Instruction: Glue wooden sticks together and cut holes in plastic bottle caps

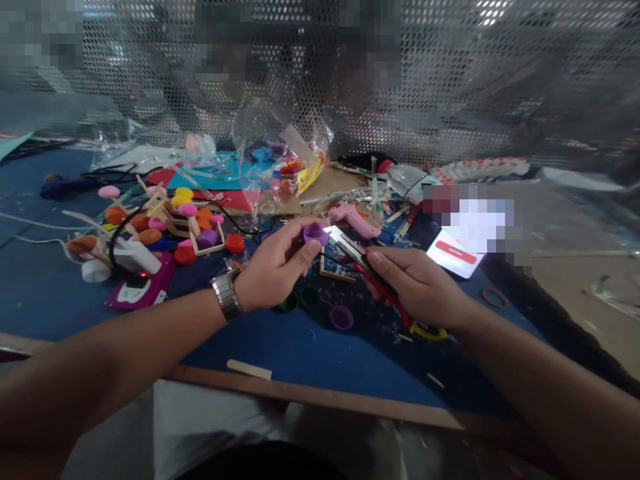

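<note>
My left hand (273, 267), with a metal watch on its wrist, pinches a purple bottle cap (316, 233) between thumb and fingers above the table. The fingers of my right hand (417, 280) are wrapped around the red handle of a utility knife (353, 250). Its silver blade end points left, and the tip meets or nearly meets the cap's right edge; contact is hard to make out. Below my hands, a purple ring (342, 318) and two green caps (309, 297) lie on the blue tabletop (200, 340).
At left stand wooden stick frames with colourful pieces (187, 210) and a purple power strip (143, 280). A pink glue gun (356, 220) lies beyond my hands. A lit phone (455, 252), a plastic bottle (407, 180) and a wooden stick (249, 369) are also on the table.
</note>
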A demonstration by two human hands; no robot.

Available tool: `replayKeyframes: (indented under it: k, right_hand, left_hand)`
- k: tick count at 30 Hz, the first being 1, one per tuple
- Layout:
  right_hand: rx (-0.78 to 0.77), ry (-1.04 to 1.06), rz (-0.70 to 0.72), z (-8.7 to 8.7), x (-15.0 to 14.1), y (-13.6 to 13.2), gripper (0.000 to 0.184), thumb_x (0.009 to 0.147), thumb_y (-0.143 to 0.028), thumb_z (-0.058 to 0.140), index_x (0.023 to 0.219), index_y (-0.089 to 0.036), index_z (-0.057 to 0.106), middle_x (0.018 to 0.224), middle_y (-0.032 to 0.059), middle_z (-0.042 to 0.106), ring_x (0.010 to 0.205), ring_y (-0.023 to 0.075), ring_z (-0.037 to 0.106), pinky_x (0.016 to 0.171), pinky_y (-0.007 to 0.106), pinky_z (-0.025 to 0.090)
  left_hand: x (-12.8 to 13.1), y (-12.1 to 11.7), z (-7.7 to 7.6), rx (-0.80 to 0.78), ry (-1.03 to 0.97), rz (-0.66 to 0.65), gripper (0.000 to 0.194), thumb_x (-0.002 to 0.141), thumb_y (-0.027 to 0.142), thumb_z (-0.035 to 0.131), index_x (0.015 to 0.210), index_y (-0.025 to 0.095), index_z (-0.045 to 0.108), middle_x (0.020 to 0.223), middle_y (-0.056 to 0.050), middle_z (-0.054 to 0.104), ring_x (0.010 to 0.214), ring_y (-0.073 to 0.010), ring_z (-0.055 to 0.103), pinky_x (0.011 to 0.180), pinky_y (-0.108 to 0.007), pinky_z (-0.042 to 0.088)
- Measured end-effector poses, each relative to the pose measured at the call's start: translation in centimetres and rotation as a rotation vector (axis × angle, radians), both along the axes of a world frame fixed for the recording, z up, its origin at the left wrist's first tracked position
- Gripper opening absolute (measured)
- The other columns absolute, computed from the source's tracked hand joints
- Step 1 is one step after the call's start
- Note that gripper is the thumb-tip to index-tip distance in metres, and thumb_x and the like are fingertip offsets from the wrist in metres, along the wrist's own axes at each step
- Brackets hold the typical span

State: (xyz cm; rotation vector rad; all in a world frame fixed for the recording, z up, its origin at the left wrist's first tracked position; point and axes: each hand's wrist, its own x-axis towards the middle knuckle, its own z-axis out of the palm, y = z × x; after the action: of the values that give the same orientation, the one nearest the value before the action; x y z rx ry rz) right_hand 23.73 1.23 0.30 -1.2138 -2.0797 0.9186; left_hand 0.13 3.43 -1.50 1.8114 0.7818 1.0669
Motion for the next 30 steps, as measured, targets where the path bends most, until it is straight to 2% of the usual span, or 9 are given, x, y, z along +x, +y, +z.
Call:
replayKeyframes:
  k: [8,13,15,19,23,30]
  right_hand:
    - [-0.005,-0.024,0.007,-0.02,0.01,-0.03,0.058,0.102,-0.061,0.037,0.061,-0.023,0.053,0.050,-0.0009,0.057,0.042,0.0129,0.051,0.043,0.025,0.040]
    - [-0.035,-0.035,0.011,-0.02,-0.06,-0.04,0.058,0.103,-0.059,0.036,0.061,-0.023,0.052,0.050,-0.0008,0.057,0.043,0.0133,0.052,0.045,0.025,0.041]
    - [-0.046,-0.041,0.007,-0.01,-0.06,-0.05,0.058,0.102,-0.060,0.036,0.060,-0.023,0.052,0.050,-0.0010,0.056,0.043,0.0133,0.052,0.044,0.026,0.040]
    - [-0.053,-0.050,-0.001,-0.01,0.03,-0.03,0.058,0.102,-0.060,0.035,0.060,-0.023,0.052,0.050,-0.0008,0.056,0.044,0.0134,0.051,0.045,0.026,0.040]
    - [-0.066,-0.068,-0.010,-0.04,0.18,0.03,0.059,0.102,-0.061,0.035,0.060,-0.023,0.052,0.051,-0.0001,0.056,0.046,0.0136,0.052,0.048,0.027,0.041]
    - [-0.160,-0.083,-0.034,-0.10,0.08,0.01,0.061,0.099,-0.066,0.034,0.060,-0.023,0.051,0.050,0.0001,0.054,0.045,0.0135,0.050,0.047,0.027,0.040]
  left_hand:
    - [-0.16,0.16,-0.08,0.106,0.122,0.070,0.042,0.099,0.045,0.053,0.126,0.014,0.059,0.090,-0.007,0.068,0.068,-0.0150,0.057,0.064,-0.029,0.047]
    - [-0.16,0.11,-0.40,0.140,0.135,0.071,0.042,0.098,0.045,0.056,0.127,0.014,0.060,0.087,-0.007,0.069,0.085,-0.0203,0.066,0.078,-0.032,0.052]
    - [-0.11,0.14,-0.46,0.130,0.125,0.073,0.041,0.099,0.045,0.055,0.127,0.015,0.060,0.080,-0.005,0.068,0.080,-0.0196,0.065,0.076,-0.032,0.052]
    - [-0.02,0.15,-0.40,0.066,0.066,0.056,0.040,0.101,0.045,0.053,0.126,0.015,0.059,0.072,-0.001,0.060,0.060,-0.0136,0.055,0.062,-0.029,0.047]
    - [0.07,0.08,-0.23,0.042,0.022,0.073,0.039,0.100,0.043,0.054,0.125,0.014,0.059,0.073,0.000,0.058,0.057,-0.0119,0.054,0.056,-0.027,0.045]
    - [0.00,0.20,-0.20,0.070,0.058,0.091,0.035,0.100,0.038,0.054,0.125,0.014,0.059,0.083,-0.002,0.063,0.057,-0.0101,0.055,0.059,-0.026,0.048]
